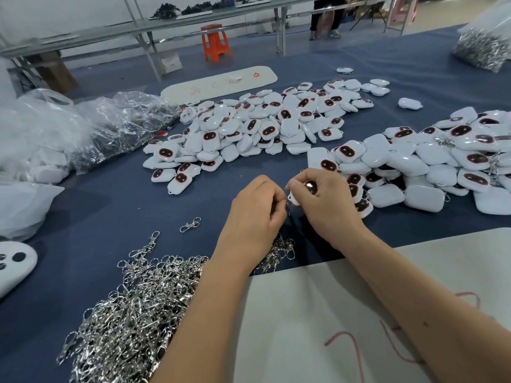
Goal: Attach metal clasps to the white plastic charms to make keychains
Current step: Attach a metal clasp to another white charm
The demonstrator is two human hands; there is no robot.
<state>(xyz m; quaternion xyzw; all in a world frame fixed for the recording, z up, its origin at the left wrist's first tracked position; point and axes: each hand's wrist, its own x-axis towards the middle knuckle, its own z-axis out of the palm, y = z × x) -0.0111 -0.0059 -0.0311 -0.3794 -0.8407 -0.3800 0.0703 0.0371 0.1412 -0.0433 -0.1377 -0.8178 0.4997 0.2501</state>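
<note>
My right hand (323,203) grips a white plastic charm (309,188) with a dark oval face, just above the blue cloth. My left hand (255,208) pinches a silver metal clasp (289,203) right against the charm's lower corner. Both hands meet at mid-table. A big heap of loose clasps (132,308) lies at the near left, partly under my left forearm. A pile of charms (260,128) spreads across the middle. A second pile of charms (442,161) at the right has clasps showing among them.
A single clasp (190,224) lies apart on the cloth. Crumpled clear bags (110,125) sit at the left; a bag of clasps (484,48) at the far right. A white board (345,313) lies under my forearms, a white tray (221,81) farther back. An orange stool (215,42) stands beyond.
</note>
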